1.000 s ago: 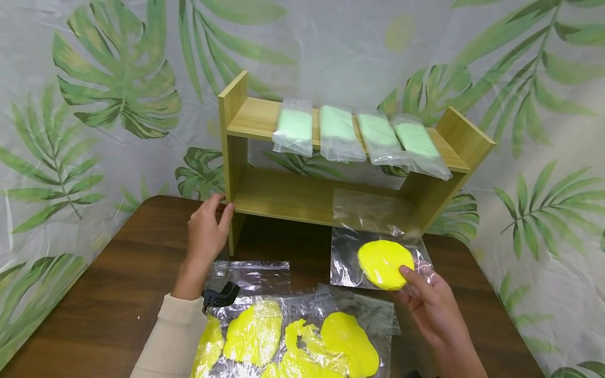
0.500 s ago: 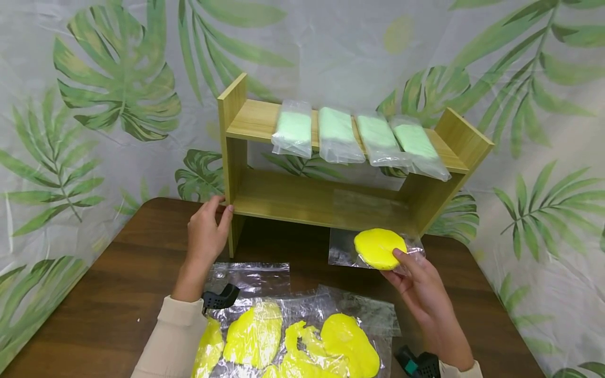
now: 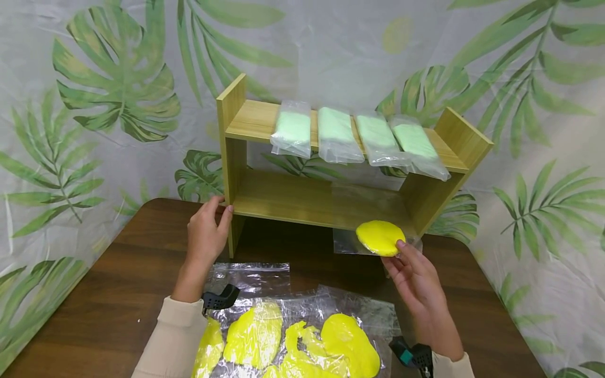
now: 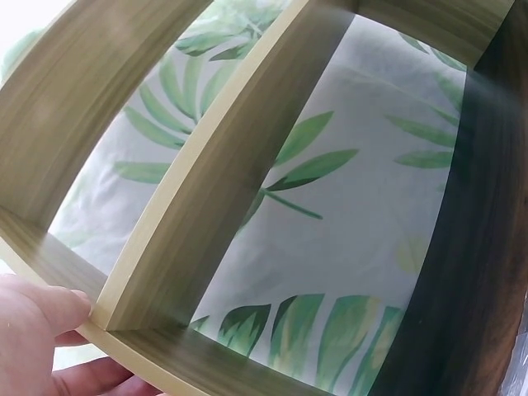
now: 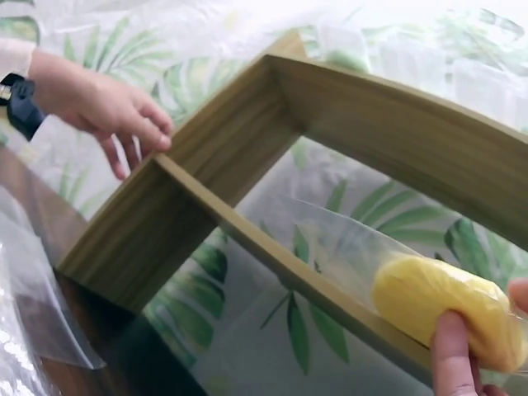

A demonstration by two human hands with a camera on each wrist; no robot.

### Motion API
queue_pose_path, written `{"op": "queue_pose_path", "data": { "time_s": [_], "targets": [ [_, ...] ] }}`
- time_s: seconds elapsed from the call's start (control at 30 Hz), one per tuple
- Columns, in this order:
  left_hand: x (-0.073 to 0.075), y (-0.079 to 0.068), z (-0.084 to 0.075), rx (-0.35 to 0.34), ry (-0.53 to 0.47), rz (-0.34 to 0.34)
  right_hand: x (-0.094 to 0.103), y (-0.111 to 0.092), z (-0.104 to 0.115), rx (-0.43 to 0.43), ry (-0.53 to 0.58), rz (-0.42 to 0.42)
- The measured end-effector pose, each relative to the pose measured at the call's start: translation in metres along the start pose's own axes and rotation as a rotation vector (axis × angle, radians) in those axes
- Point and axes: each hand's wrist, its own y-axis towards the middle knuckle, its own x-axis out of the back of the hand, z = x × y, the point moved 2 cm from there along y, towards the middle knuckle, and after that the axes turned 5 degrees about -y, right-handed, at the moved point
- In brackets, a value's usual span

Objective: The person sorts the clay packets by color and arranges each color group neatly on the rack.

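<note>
My right hand [image 3: 420,283] pinches a clear plastic bag with a round, flat lump of yellow clay [image 3: 379,236] at its right edge, thumb on top and fingers underneath. The bag's clear end lies over the shelf's lower board [image 3: 283,199]; in the right wrist view the yellow lump [image 5: 437,301] is at that board's front edge. My left hand [image 3: 208,231] holds the left side panel of the wooden shelf [image 3: 228,157] at lower-board height. In the left wrist view the thumb [image 4: 49,305] lies at the panel's edge, with other fingers on its outer side.
Several bags of pale green material [image 3: 336,126] lie side by side on the top board, ends overhanging the front. Clear bags with yellow clay [image 3: 255,333] lie on the dark wooden table [image 3: 104,294] in front. A leaf-patterned cloth [image 3: 118,68] hangs behind.
My right hand has moved forward and slightly up, carrying the bag of yellow clay from in front of the shelf to the lower board's edge. The left hand has stayed on the side panel.
</note>
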Motion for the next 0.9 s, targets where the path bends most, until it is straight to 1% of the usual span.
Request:
{"op": "queue_pose_path", "data": {
  "time_s": [0.1, 0.2, 0.33, 0.43, 0.53, 0.67, 0.8, 0.9],
  "targets": [
    [-0.0003, 0.0002, -0.0003, 0.0, 0.0, 0.001, 0.0005, 0.0015, -0.0012, 0.037, 0.07, 0.0],
    [-0.0008, -0.0001, -0.0005, -0.005, 0.001, -0.001, 0.0006, 0.0026, -0.0028, 0.06, 0.108, 0.004],
    [-0.0017, -0.0003, -0.0007, -0.007, 0.001, -0.001, 0.0006, 0.004, -0.0045, 0.086, 0.116, -0.01],
    [-0.0024, 0.0, -0.0006, -0.005, -0.001, 0.002, -0.0002, 0.0049, -0.0048, 0.101, 0.111, -0.049],
    [-0.0024, -0.0002, -0.0008, -0.006, -0.004, -0.001, -0.0019, 0.006, -0.0051, 0.114, 0.037, -0.118],
    [-0.0015, -0.0005, -0.001, -0.007, -0.001, -0.007, -0.0046, 0.0076, -0.0063, 0.113, -0.119, -0.227],
    [-0.0012, -0.0002, -0.0001, -0.009, 0.001, -0.009, -0.0068, 0.0085, -0.0075, 0.084, -0.227, -0.307],
    [-0.0007, -0.0002, 0.0005, -0.011, 0.002, -0.013, -0.0082, 0.0092, -0.0084, 0.056, -0.306, -0.349]
  ]
}}
